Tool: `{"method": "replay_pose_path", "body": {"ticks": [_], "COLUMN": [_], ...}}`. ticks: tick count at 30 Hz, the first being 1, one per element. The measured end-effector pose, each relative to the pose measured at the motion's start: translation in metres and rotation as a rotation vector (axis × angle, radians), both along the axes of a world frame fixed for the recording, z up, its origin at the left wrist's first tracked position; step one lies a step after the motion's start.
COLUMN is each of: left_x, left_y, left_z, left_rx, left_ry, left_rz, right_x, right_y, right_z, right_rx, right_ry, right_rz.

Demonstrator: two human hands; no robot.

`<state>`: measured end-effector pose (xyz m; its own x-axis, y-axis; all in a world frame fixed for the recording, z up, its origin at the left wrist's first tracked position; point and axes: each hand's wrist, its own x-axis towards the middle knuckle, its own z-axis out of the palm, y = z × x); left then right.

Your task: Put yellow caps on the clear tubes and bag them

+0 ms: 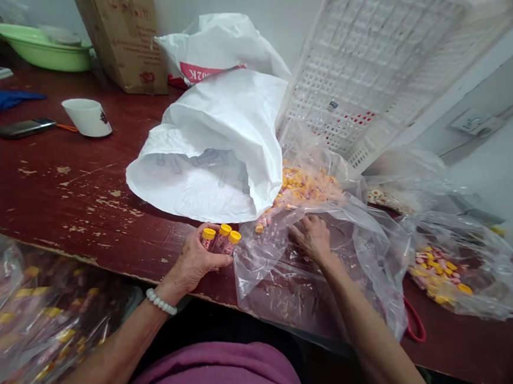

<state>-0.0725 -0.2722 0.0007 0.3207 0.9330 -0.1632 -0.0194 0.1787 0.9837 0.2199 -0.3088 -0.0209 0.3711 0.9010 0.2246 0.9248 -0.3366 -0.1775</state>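
Observation:
My left hand (pixel 196 259) rests on the dark red table (pixel 61 189) near its front edge and grips three small pink tubes with yellow caps (pixel 219 237). My right hand (pixel 310 237) reaches into an open clear plastic bag (pixel 333 269), fingers spread over its bottom; whether it holds anything is hidden. A heap of the same yellow-capped tubes (pixel 303 185) lies at the far end of that bag. A white bead bracelet (pixel 161 302) is on my left wrist.
A big white sack (pixel 218 153) lies open behind my hands. A white plastic crate (pixel 383 58) leans tilted at the right. More clear bags of tubes sit at right (pixel 458 271) and lower left (pixel 30 316). A cup (pixel 88 116), phone (pixel 24 127), cardboard box (pixel 124 37) and green basin (pixel 45 52) stand further back.

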Motion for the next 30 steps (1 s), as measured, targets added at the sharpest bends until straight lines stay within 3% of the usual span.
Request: {"method": "replay_pose_path", "body": {"ticks": [3,7,12,16,24,30], "left_x": [0.002,0.003,0.004,0.006,0.017,0.025], "left_y": [-0.002,-0.002,-0.002,-0.001,-0.005,-0.007], "left_z": [-0.002,-0.007,-0.008,-0.008,-0.011,-0.010], "left_rx": [0.010,0.012,-0.014,0.017,-0.014,0.096], "left_ry": [0.034,0.104,0.106,0.085,0.074,0.127], "left_rz": [-0.011,-0.010,0.053,0.061,0.018,-0.069], "right_x": [-0.030,-0.060,-0.067,-0.051,0.017,0.029], "right_y": [0.034,0.068,0.081,0.064,-0.001,-0.024], "right_z": [0.002,0.001,-0.007,-0.009,-0.010,0.004], "right_rx": [-0.048,-0.032,-0.084,-0.095,-0.063,-0.098], "right_ry": [-0.076,0.012,-0.007,-0.025,-0.008,-0.087], "right_rz": [0.108,0.311,0.461,0.402,0.230,0.210]}}
